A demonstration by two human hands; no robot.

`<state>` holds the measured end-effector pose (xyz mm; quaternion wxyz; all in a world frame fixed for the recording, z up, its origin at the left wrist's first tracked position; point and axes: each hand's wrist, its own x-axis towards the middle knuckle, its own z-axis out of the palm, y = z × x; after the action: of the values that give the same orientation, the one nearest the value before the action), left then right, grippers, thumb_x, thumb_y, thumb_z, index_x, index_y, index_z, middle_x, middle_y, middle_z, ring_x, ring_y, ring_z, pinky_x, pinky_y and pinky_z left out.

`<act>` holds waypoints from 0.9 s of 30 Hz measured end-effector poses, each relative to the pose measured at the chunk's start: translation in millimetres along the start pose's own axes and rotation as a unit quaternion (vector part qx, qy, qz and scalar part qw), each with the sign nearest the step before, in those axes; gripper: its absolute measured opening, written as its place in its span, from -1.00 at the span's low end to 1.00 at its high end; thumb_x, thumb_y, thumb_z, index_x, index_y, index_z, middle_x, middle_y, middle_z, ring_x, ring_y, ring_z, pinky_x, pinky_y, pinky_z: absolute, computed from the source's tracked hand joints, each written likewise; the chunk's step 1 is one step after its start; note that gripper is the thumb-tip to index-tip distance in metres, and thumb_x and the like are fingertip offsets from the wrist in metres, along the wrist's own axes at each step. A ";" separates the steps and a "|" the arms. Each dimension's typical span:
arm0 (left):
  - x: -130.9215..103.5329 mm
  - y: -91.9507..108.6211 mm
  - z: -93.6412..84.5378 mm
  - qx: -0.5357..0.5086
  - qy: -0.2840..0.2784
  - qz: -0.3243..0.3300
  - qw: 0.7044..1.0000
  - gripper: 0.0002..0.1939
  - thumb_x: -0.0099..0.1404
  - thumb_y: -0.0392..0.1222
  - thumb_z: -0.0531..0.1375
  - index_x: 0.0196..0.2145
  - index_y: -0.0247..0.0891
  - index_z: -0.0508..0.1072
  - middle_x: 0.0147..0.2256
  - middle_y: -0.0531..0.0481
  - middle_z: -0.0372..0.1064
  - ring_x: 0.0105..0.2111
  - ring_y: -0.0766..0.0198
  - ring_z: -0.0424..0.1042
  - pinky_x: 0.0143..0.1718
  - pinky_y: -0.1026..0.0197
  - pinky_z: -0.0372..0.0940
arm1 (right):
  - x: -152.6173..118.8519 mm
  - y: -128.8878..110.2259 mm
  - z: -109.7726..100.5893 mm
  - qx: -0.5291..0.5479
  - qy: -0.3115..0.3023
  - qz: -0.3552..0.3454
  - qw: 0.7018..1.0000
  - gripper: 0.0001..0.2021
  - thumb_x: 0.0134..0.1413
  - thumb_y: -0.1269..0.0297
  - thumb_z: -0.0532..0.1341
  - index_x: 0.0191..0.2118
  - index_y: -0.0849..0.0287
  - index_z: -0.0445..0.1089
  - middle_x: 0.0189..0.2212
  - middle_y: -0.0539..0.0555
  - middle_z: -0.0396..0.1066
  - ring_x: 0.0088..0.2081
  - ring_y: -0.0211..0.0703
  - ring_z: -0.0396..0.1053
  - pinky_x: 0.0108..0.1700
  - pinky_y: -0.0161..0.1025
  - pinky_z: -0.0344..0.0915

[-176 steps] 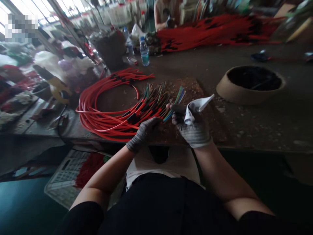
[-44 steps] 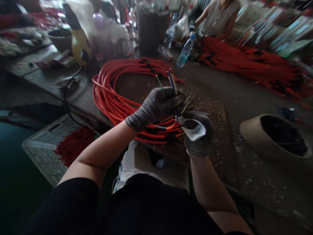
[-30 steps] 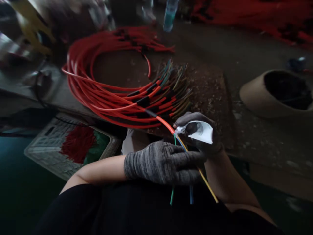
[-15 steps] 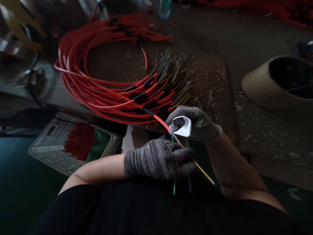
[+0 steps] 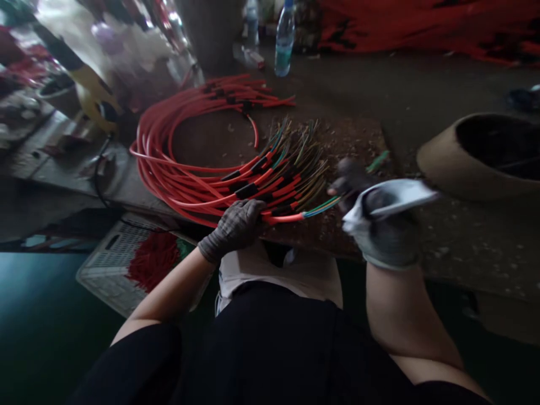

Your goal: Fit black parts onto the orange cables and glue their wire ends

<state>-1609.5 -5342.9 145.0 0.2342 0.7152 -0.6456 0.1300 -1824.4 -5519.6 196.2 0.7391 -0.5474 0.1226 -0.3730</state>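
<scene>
Evidently my left hand (image 5: 236,225) clamps the red cable (image 5: 289,218) by the near edge of the desk (image 5: 346,90); my blurred right hand (image 5: 379,225), white wrap (image 5: 399,196) around it, closes on the thin wires (image 5: 323,208). Holding both in line should prevent kinks.

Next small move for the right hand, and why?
Probably a gentle draw outward along the coloured wires, with the left hand steadying the red cable. The wires leave the cable's end slightly curved and reach the right hand's fingers; blur hides how firm that grip is.
</scene>
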 end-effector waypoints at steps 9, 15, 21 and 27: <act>12.9 23.6 -7.1 -0.026 0.033 0.031 0.999 -0.80 0.37 -0.10 0.24 -0.13 -0.26 0.53 -0.24 -0.11 0.57 -0.25 0.22 0.57 -0.22 0.25 0.42 | -2.1 13.3 -26.5 0.075 0.090 -0.033 0.992 -0.78 0.16 -0.04 0.28 -0.13 -0.16 0.56 -0.17 -0.02 0.56 -0.09 -0.07 0.51 -0.24 -0.17 0.54; 26.4 62.4 -1.7 -0.196 -0.064 0.047 0.977 -0.68 0.35 -0.14 0.27 0.03 -0.25 0.49 -0.08 -0.12 0.56 -0.11 0.24 0.57 -0.08 0.30 0.43 | -33.5 18.6 -40.0 0.098 0.106 0.089 0.985 -0.73 0.11 -0.01 0.31 -0.15 -0.03 0.59 -0.22 -0.02 0.58 -0.35 -0.27 0.50 -0.36 -0.32 0.52; 48.9 67.5 15.3 0.050 -0.292 -0.073 0.952 -0.66 0.44 -0.17 0.11 0.08 -0.35 0.47 -0.05 -0.29 0.50 -0.08 0.00 0.55 -0.13 0.06 0.44 | -44.5 7.3 -42.6 0.110 0.161 0.027 0.980 -0.76 0.08 0.06 0.31 -0.26 0.09 0.60 -0.08 0.02 0.58 0.01 -0.14 0.51 0.09 -0.21 0.50; 82.5 83.5 27.8 0.118 -0.366 -0.030 0.923 -0.60 0.45 -0.19 0.01 0.01 -0.58 0.45 -0.15 -0.50 0.48 -0.13 -0.21 0.55 -0.24 -0.10 0.44 | -4.3 53.2 4.4 0.222 0.250 0.283 0.899 -0.76 0.18 0.33 0.10 -0.47 0.10 0.44 -0.55 0.01 0.47 -0.37 -0.12 0.52 -0.19 -0.06 0.59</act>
<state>-1684.1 -5432.8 175.4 -0.1003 0.7544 -0.6447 -0.0723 -1802.6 -5507.1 148.9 0.8610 -0.1999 0.3670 -0.2899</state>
